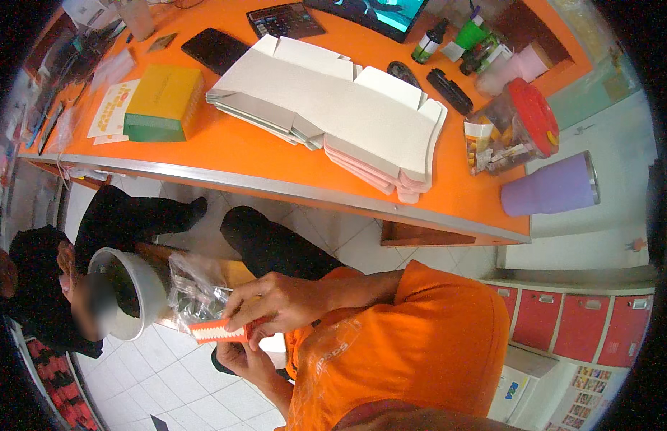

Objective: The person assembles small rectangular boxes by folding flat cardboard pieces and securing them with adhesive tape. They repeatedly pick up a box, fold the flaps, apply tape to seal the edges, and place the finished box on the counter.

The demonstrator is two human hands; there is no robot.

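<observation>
A small orange box (220,331) with a white zigzag strip along its side is held between both my hands, in front of my orange shirt. My right hand (274,304) grips it from the upper side with fingers curled over its end. From the lower side my left hand (253,365) pinches it with thumb and fingers; part of that hand is hidden. Right beyond the box is a clear plastic bag (197,289) with shiny contents I cannot make out. Next to the bag stands a whitish plastic tub (155,276) with something dark inside.
A person in black (43,287) is by the tub. Across the orange desk (276,169) lie stacked flat cardboard blanks (333,97), a yellow-green box (163,100), a black phone (215,50), a red-lidded jar (516,126) and a purple tumbler (549,188). Red lockers (581,323) stand right.
</observation>
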